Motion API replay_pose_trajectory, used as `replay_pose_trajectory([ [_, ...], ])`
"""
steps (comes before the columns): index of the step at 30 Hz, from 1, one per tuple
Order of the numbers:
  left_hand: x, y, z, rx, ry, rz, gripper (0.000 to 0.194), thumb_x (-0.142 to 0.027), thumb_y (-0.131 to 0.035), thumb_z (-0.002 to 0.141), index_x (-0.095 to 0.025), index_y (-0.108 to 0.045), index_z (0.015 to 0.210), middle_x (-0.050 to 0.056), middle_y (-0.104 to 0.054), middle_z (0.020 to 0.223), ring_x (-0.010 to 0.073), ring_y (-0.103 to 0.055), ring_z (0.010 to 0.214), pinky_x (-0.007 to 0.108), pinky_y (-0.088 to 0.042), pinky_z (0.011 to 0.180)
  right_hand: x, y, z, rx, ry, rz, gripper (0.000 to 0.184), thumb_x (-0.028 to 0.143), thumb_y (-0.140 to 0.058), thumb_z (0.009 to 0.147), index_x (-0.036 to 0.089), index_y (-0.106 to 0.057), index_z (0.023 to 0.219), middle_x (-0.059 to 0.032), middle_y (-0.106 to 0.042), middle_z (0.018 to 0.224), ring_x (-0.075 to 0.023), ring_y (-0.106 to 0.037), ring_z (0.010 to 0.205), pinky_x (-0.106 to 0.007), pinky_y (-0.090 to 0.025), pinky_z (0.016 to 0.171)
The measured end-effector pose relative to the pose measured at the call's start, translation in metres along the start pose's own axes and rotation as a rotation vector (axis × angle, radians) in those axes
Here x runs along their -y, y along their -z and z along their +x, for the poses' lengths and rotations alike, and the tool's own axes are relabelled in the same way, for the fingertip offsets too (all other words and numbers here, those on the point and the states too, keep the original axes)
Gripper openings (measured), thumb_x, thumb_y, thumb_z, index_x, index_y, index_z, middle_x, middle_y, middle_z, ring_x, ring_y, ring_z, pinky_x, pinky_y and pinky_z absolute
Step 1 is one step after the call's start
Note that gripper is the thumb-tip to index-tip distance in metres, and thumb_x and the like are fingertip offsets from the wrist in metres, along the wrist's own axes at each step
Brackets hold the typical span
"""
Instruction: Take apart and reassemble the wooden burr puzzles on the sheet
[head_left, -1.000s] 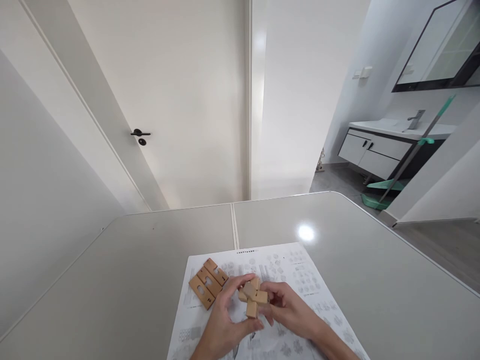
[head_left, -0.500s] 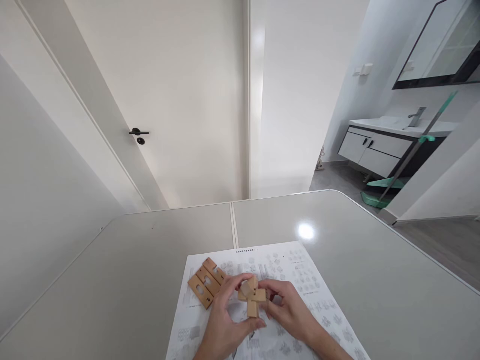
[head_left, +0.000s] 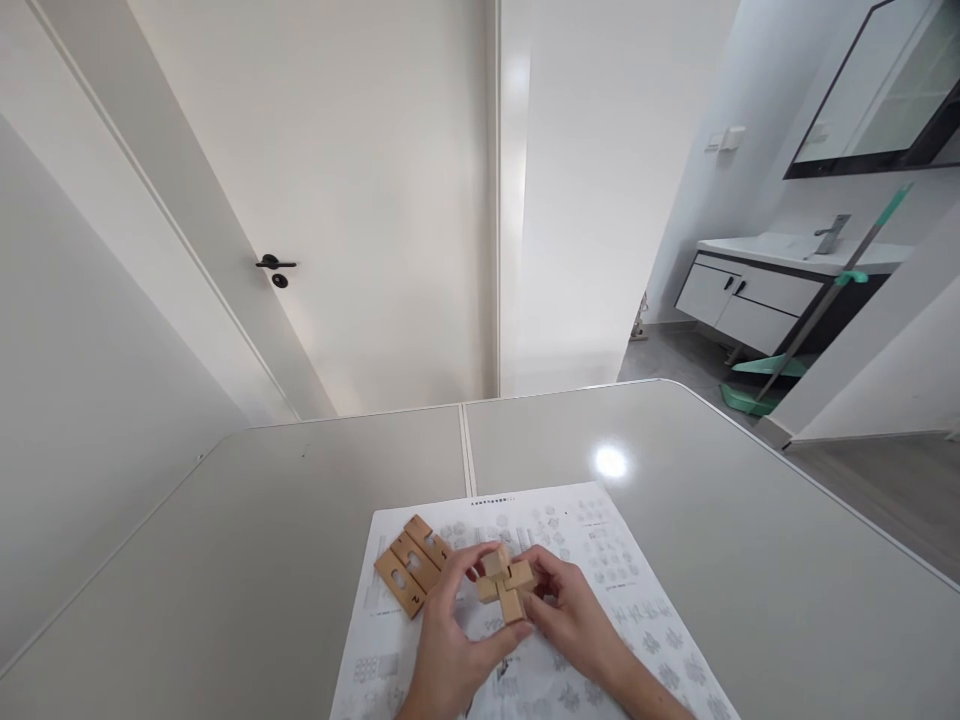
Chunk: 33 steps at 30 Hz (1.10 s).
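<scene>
A cross-shaped wooden burr puzzle (head_left: 504, 582) of interlocked light blocks is held above the printed sheet. My left hand (head_left: 455, 630) is closed on it, fingers at its far side and thumb at its near end. From the right, my right hand (head_left: 571, 610) grips the puzzle's right side with thumb and fingers. Beside my left hand, flat wooden pieces with cut-out slots and numbers (head_left: 409, 567) lie side by side on the paper, partly hidden by my fingers.
The instruction sheet (head_left: 630, 600), printed with small diagrams, lies on a grey table (head_left: 300, 560) with a seam (head_left: 466, 450) across it. Beyond the table stand a white door (head_left: 375, 200) and, at the right, a sink cabinet (head_left: 750, 290) with a green dustpan (head_left: 750, 400).
The puzzle has turned slightly in my hands, and its blocks sit at a different angle. My right hand has shifted a little closer around it.
</scene>
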<state>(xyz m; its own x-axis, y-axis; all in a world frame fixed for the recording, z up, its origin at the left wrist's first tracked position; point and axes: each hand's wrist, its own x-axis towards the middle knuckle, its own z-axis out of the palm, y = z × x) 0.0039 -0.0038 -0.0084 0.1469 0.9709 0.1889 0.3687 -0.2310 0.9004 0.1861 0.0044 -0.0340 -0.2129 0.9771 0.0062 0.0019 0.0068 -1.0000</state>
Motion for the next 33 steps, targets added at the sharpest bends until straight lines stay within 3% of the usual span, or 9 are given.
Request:
replay_pose_trajectory([
  [2,0.001,0.000,0.000,-0.012,0.008,0.011,0.060,-0.039,-0.089,0.068,-0.029,-0.064,0.122,0.006,-0.070,0.117,0.0295,-0.064,0.105,0.046,-0.053,0.097,0.000,-0.001,-0.001,0.020,0.027,-0.030,0.008,0.022,-0.062,0.087,0.022,-0.063,0.095,0.0017,-0.063,0.075,-0.0141,-0.050,0.063,-0.025,-0.038,0.057],
  [7,-0.004,-0.005,0.000,-0.073,0.104,-0.021,0.057,-0.032,-0.086,0.067,-0.027,-0.065,0.119,0.007,-0.070,0.117,0.0298,-0.064,0.104,0.045,-0.053,0.097,-0.007,-0.005,-0.005,0.013,0.088,-0.152,0.063,0.016,-0.070,0.078,0.031,-0.047,0.134,-0.0036,-0.070,0.111,-0.0166,-0.063,0.076,-0.026,-0.050,0.062],
  [10,-0.010,-0.010,-0.002,-0.092,0.166,-0.080,0.057,-0.030,-0.086,0.064,-0.025,-0.066,0.117,0.008,-0.070,0.115,0.0310,-0.064,0.106,0.044,-0.054,0.095,-0.008,-0.010,-0.008,-0.018,0.127,-0.264,0.074,0.019,-0.073,0.076,0.032,-0.039,0.141,-0.0035,-0.071,0.115,-0.0155,-0.067,0.070,-0.026,-0.052,0.061],
  [16,-0.015,-0.022,-0.007,-0.097,0.213,-0.175,0.057,-0.016,-0.085,0.056,-0.024,-0.066,0.109,0.005,-0.069,0.109,0.0300,-0.062,0.107,0.039,-0.053,0.094,-0.001,-0.016,-0.008,-0.071,0.268,-0.535,0.054,0.020,-0.069,0.077,0.029,-0.044,0.124,0.0047,-0.074,0.084,-0.0190,-0.070,0.066,-0.028,-0.052,0.062],
  [22,-0.014,-0.025,-0.006,-0.123,0.263,-0.162,0.058,-0.016,-0.087,0.053,-0.022,-0.065,0.107,0.006,-0.069,0.108,0.0333,-0.061,0.112,0.042,-0.052,0.096,-0.011,-0.015,-0.009,-0.067,0.362,-0.580,0.072,0.010,-0.061,0.071,0.027,-0.036,0.136,0.0035,-0.077,0.087,-0.0211,-0.073,0.075,-0.030,-0.056,0.069],
  [25,-0.010,-0.022,-0.004,-0.142,0.277,-0.229,0.058,-0.023,-0.088,0.057,-0.022,-0.065,0.110,0.009,-0.070,0.113,0.0344,-0.061,0.117,0.043,-0.051,0.100,-0.015,-0.014,-0.009,-0.093,0.361,-0.586,0.076,0.012,-0.063,0.072,0.026,-0.035,0.141,0.0024,-0.075,0.088,-0.0195,-0.071,0.070,-0.029,-0.056,0.065],
  [29,-0.009,-0.017,-0.002,-0.041,0.300,-0.471,0.061,-0.040,-0.087,0.067,-0.021,-0.063,0.120,0.012,-0.069,0.121,0.0332,-0.062,0.120,0.041,-0.050,0.101,-0.015,-0.012,-0.010,-0.168,0.364,-0.603,0.067,0.017,-0.067,0.079,0.027,-0.040,0.139,0.0018,-0.072,0.087,-0.0154,-0.064,0.060,-0.026,-0.053,0.057],
  [33,-0.014,-0.011,-0.001,-0.005,0.324,-0.526,0.068,-0.060,-0.071,0.082,-0.026,-0.053,0.138,0.009,-0.068,0.116,0.0277,-0.066,0.106,0.038,-0.053,0.093,-0.010,-0.009,-0.011,-0.198,0.471,-0.599,0.053,0.035,-0.068,0.092,0.026,-0.042,0.138,0.0010,-0.069,0.084,-0.0154,-0.063,0.060,-0.026,-0.052,0.057],
])
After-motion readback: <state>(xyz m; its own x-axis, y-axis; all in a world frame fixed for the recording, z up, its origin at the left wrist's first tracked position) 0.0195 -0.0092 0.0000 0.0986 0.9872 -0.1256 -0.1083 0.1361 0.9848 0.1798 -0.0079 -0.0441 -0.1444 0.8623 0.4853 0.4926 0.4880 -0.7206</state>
